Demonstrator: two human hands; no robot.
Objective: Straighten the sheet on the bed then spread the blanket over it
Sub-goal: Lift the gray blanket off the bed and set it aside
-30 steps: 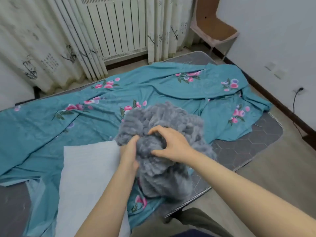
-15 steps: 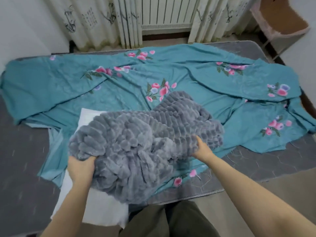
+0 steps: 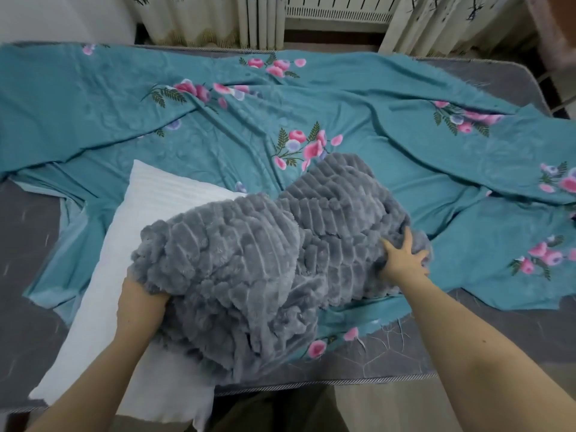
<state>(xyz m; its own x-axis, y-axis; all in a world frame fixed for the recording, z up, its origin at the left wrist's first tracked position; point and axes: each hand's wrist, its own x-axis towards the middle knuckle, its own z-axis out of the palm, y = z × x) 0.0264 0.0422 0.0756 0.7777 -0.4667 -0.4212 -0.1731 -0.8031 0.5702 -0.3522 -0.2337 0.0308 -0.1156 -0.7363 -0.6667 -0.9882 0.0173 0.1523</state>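
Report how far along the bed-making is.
Done: nothing yet. The teal floral sheet lies rumpled, leaving grey mattress bare at both ends. In hand: left hand and right hand grip the bunched grey plush blanket over the white pillow. Left: straighten the sheet, then spread the blanket.

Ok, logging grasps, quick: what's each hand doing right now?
Left hand: grips the blanket, fingers buried under it.
Right hand: grips the blanket's other end, fingers dug in.
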